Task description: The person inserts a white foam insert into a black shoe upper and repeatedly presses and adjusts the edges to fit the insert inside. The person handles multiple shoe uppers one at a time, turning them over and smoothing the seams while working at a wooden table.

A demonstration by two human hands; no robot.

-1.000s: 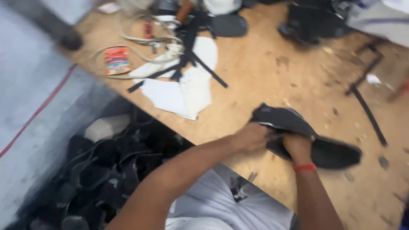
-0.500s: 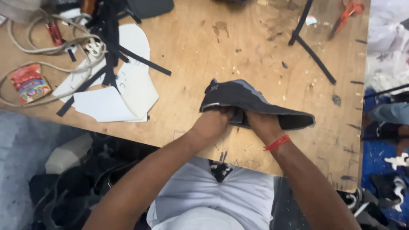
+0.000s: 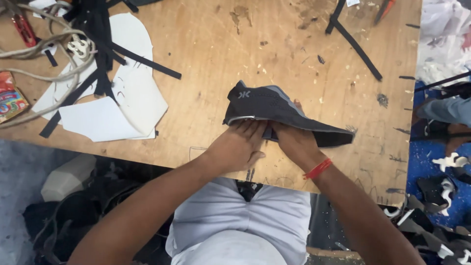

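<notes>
**Both hands grip a black shoe upper at the workbench edge**

A person holds a black shoe upper (image 3: 279, 112) against a wooden workbench (image 3: 211, 64), seen from the head camera. The left hand (image 3: 239, 147) lies with fingers pressed together on the piece's near edge at its heel end, while the right hand (image 3: 293, 141), a red band (image 3: 318, 169) at its wrist, pinches the same edge just beside it; the fingertips of both slip under the material. The upper sits right of centre, near the bench's 6 o'clock edge, its pointed end trailing toward 3 o'clock and a small pale emblem showing at its heel end.

No bin or box shows; below the bench at 7 o'clock lies a dark heap of shoe pieces (image 3: 73, 221). At the 9 o'clock edge a small flat packet (image 3: 10, 98), red with bright multicoloured print, is cut off by the frame. White paper patterns (image 3: 117, 105) lie at 10 o'clock under black strips (image 3: 103, 49) and a pale cable (image 3: 44, 73). A long black strip (image 3: 354, 46) lies at 1 o'clock.

Against the frame half a second earlier, the hands and upper keep much the same hold and place, while the view has shifted slightly, so the packet now sits further out at the edge.
</notes>
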